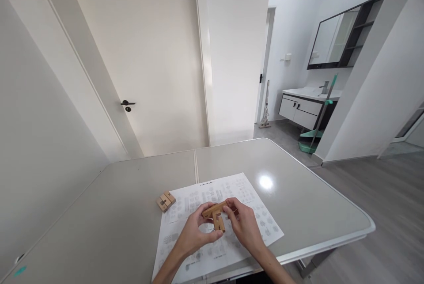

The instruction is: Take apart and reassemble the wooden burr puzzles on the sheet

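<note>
My left hand [195, 229] and my right hand [243, 223] meet over a printed sheet, both closed on wooden puzzle pieces. One long notched wooden puzzle piece [213, 210] lies slanted across the top, its right end pinched by my right fingers. A second, shorter notched puzzle piece [218, 223] points down from it, with my left thumb at its lower end. The two pieces touch; whether they interlock I cannot tell. Under my hands lies the white instruction sheet [179, 248] with small grey diagrams. Several more notched wooden pieces [166, 201] sit together at the sheet's upper left edge.
The grey table [298, 200] has a pale rim and a seam across its middle. Beyond it stand a white door [159, 54] with a black handle, a sink cabinet [300, 109], a mop [266, 107] and a green dustpan [307, 146].
</note>
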Motion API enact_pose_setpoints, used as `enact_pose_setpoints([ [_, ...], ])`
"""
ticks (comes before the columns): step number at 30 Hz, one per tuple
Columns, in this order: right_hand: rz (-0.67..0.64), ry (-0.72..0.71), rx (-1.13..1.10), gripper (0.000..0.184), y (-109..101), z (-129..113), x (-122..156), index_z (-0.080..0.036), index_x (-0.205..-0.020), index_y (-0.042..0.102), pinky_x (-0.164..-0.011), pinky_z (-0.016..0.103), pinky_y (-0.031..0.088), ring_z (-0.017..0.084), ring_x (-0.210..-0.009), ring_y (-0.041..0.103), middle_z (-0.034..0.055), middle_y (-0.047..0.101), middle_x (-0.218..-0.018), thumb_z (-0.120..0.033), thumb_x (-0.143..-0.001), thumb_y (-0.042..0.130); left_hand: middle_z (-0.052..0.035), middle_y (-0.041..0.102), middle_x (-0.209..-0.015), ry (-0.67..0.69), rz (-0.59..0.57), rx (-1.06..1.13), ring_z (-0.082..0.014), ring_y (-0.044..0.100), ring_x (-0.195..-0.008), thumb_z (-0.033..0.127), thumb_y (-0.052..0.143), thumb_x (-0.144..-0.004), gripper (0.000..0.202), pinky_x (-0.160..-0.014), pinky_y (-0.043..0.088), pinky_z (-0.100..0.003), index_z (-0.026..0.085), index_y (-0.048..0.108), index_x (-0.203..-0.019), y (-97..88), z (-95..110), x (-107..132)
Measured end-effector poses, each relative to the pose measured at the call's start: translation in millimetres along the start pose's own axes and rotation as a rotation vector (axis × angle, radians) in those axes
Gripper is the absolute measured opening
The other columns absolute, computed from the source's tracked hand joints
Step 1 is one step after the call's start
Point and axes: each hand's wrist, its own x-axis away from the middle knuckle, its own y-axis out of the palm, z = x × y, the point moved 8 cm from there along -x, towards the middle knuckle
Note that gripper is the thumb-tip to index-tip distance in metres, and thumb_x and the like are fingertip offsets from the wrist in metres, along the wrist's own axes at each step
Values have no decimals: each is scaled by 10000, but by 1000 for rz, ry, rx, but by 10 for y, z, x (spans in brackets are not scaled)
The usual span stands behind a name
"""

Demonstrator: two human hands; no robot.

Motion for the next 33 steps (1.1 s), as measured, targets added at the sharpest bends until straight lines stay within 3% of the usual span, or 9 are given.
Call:
enact_pose_setpoints([
  [9,12,-3,39,224,56,67,-54,-243,-948,636,-662,282,509,215,-715,704,22,752,-820,-369,-1027,469,-104,673,-1312,22,-31,-72,-305,648,-1180,383,854,-730,686,-1073,495,-456,226,579,-1339,-18,45,-49],
  [15,19,4,49,220,59,127,-54,-248,-942,630,-665,282,512,219,-729,719,18,755,-811,-369,-1022,465,-91,561,-1432,85,22,-263,-338,514,-1340,350,881,-673,680,-1135,425,-467,278,624,-1299,-60,143,-50],
  [23,63,24,82,267,96,189,-58,-243,-978,645,-685,303,536,238,-763,745,46,777,-854,-420,-1023,450,-86,593,-1364,83,-6,-322,-308,555,-1277,314,824,-708,639,-1111,444,-442,261,585,-1298,-51,174,-68],
  [28,93,40,115,266,137,263,-71,-249,-947,641,-655,309,543,248,-761,758,57,781,-849,-448,-1008,476,-149,509,-1514,-30,96,-496,-376,482,-1387,520,778,-774,762,-1125,438,-511,233,514,-1429,-29,-9,-84],
  [30,90,38,119,243,144,291,-66,-251,-949,616,-671,314,544,245,-772,760,52,776,-853,-435,-1013,470,-154,429,-1598,19,108,-623,-383,385,-1474,549,701,-855,795,-1179,375,-549,222,422,-1523,24,-22,-102],
  [33,89,33,109,217,114,306,-60,-248,-977,578,-681,316,540,238,-771,756,48,766,-865,-419,-1021,452,-124,395,-1633,164,88,-814,-332,328,-1521,415,506,-1011,608,-1223,320,-564,226,356,-1570,109,35,-137],
])
